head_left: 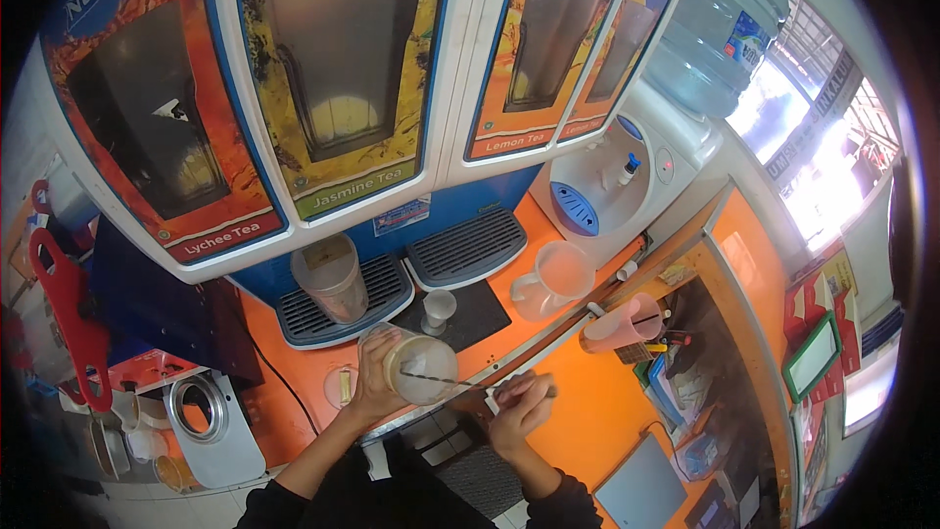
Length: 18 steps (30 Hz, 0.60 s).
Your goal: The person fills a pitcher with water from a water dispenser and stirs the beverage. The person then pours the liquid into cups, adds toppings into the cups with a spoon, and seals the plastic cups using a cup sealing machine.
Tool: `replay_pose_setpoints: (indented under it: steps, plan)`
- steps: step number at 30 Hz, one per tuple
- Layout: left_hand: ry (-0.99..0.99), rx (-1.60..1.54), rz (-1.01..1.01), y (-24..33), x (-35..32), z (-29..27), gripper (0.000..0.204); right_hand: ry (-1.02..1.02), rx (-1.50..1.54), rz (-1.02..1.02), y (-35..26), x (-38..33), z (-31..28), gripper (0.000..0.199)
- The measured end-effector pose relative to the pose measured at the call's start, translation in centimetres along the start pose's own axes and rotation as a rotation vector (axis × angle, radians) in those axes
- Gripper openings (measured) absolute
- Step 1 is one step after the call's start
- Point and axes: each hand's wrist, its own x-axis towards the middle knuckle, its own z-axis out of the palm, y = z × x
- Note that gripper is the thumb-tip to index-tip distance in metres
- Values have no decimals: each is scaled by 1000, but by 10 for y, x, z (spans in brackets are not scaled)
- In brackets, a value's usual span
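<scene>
Left hand (374, 377) wrapped round plastic cup (421, 369); right hand (521, 411) pinching stirrer (441, 379) inside cup

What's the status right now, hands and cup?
Left hand grips the plastic cup of pale drink. Right hand holds a thin stirrer across its mouth. Second cup sits under the dispenser; nothing blocking.

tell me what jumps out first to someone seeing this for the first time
The row of big drink dispensers fills the top, above a bright orange counter. At the bottom centre, the left hand grips a plastic cup of pale drink while the right hand holds a thin stirrer across its mouth.
</scene>
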Motion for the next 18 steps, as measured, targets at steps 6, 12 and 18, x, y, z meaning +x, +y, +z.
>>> replay_pose_setpoints:
  steps: [6, 12, 18]
  plan:
    - [-15, -9, -171, 2, 1, -4, 98, 222, 156, 357, 10, 32, 0, 32]
    - [-5, 13, -341, 3, -1, 8, 95, 245, 230, 406, 23, 61, -4, 32]
    - [65, -16, -465, 7, 8, 16, 81, 281, 230, 368, 32, 95, -13, 32]
